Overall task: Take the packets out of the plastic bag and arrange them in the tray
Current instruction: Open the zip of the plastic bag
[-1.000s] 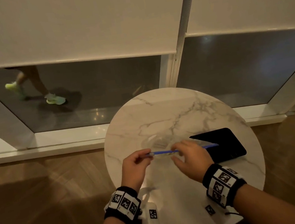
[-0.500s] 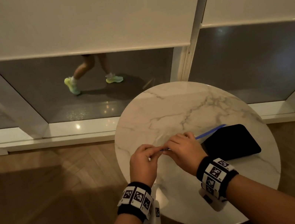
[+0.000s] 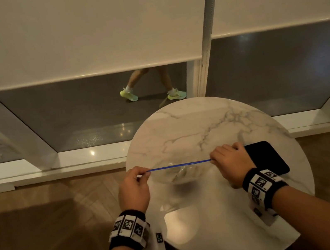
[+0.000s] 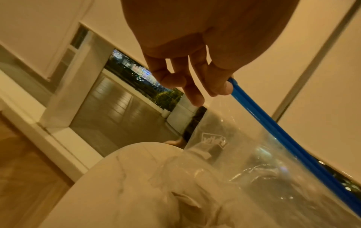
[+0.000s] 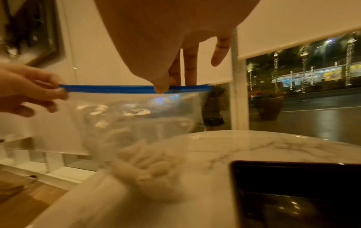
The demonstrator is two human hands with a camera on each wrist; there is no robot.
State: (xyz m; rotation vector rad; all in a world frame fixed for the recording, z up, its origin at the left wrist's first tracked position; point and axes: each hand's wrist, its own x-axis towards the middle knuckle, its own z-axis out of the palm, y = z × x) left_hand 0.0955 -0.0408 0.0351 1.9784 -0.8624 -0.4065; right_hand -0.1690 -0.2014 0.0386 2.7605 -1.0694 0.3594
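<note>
Our left hand [image 3: 132,188] and right hand [image 3: 230,163] each pinch an end of the plastic bag's [image 5: 125,117] blue seal above the surface [image 3: 192,124]; if one pinch slips, the packets [image 5: 144,163] could spill short of the tray [image 3: 268,157].

bag [image 3: 181,173] over table [image 3: 192,124], packets [image 5: 148,163] inside, tray [image 3: 266,158] right

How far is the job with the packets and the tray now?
Done: nothing is in the black tray yet. In hand: left hand and right hand pinch the ends of the plastic bag by its blue zip strip. Left: remove and arrange the packets.
</note>
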